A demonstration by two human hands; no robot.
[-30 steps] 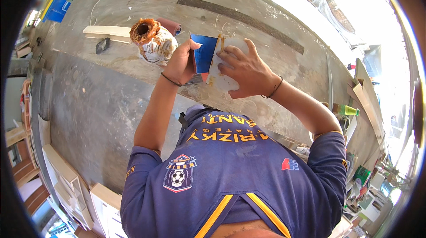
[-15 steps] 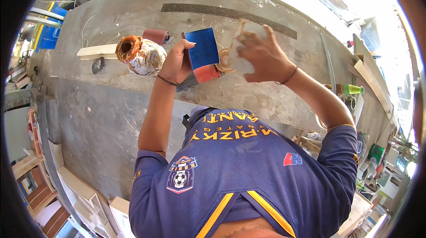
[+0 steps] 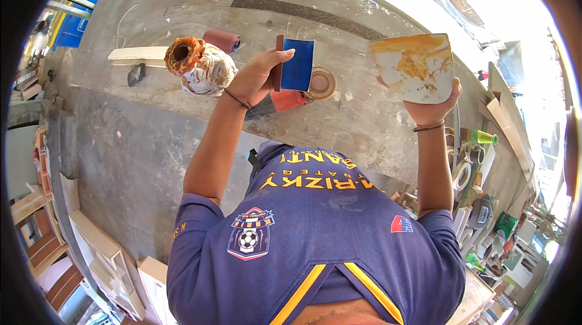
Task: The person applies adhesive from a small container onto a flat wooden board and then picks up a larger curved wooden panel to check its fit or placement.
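My left hand (image 3: 257, 78) grips a small piece of sandpaper (image 3: 297, 64), blue on its back with a reddish-brown folded edge, thumb on top. In my right hand (image 3: 433, 110) is a white flat board (image 3: 415, 67) with rounded corners, smeared with yellow-brown paste; it is tilted up, and most of my fingers are hidden behind it. Beneath the sandpaper lies a red and dark-grey power tool (image 3: 287, 100) with a round tan disc (image 3: 321, 83) at its end. Left of my left hand stands a whitish container (image 3: 209, 73) with a thick orange-brown crusted mouth.
A sandpaper roll (image 3: 222, 40) lies behind the container. Pale wood strips (image 3: 138, 54) and a small dark lump (image 3: 136, 75) are to its left. A dark strip (image 3: 303, 15) runs along the back of the worktable (image 3: 163, 16). A green bottle (image 3: 482, 137) is at the right.
My right hand has moved right with the white board, now tilted up, uncovering the round disc. My left hand has shifted slightly right with the sandpaper, and its folded edge shows more.
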